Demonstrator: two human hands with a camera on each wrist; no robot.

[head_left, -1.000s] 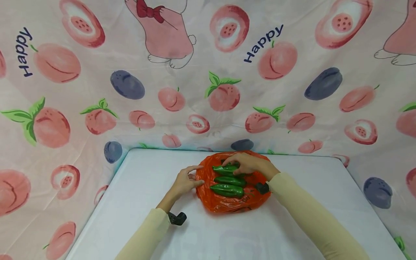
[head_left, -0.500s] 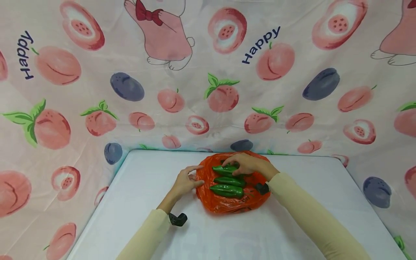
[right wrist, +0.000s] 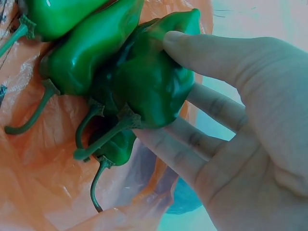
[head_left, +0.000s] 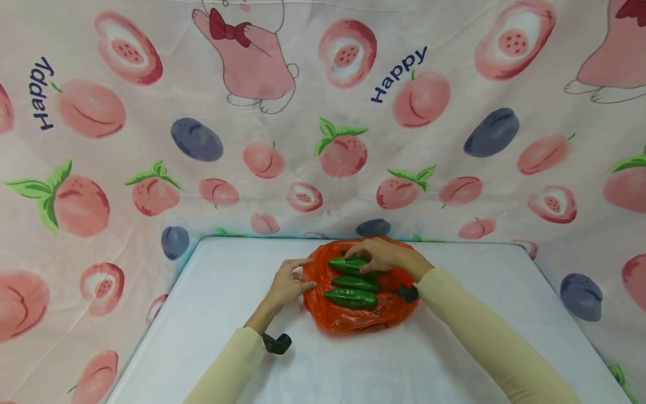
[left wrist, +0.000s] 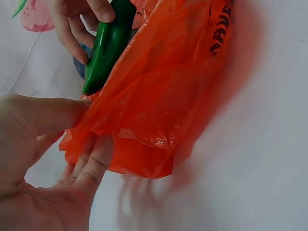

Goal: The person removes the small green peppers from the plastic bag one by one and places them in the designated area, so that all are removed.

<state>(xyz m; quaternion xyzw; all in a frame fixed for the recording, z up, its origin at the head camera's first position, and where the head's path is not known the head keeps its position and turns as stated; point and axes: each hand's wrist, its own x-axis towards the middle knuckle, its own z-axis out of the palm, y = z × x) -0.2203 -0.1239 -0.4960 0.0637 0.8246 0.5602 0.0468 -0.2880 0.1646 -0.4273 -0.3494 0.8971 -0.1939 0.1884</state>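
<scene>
Several green peppers, among them a middle pepper and a near pepper, lie side by side on an orange plastic bag. My right hand grips the farthest visible pepper, thumb on top and fingers along its side and underneath. Its stem points toward the lower left in the right wrist view. At the bag's left side, my left hand holds the rim between thumb and fingers. In the left wrist view, the thin plastic partly covers some fingertips. Peppers under the gripped one are partly hidden.
The bag sits near the back edge of a white table. Behind it hangs a pink cloth printed with peaches and rabbits. Dark wrist cameras, one at the left wrist, stick out from both cream sleeves.
The head view has tilted slightly, so the backdrop sits a little lower. Both hands, the peppers and the bag look unchanged.
</scene>
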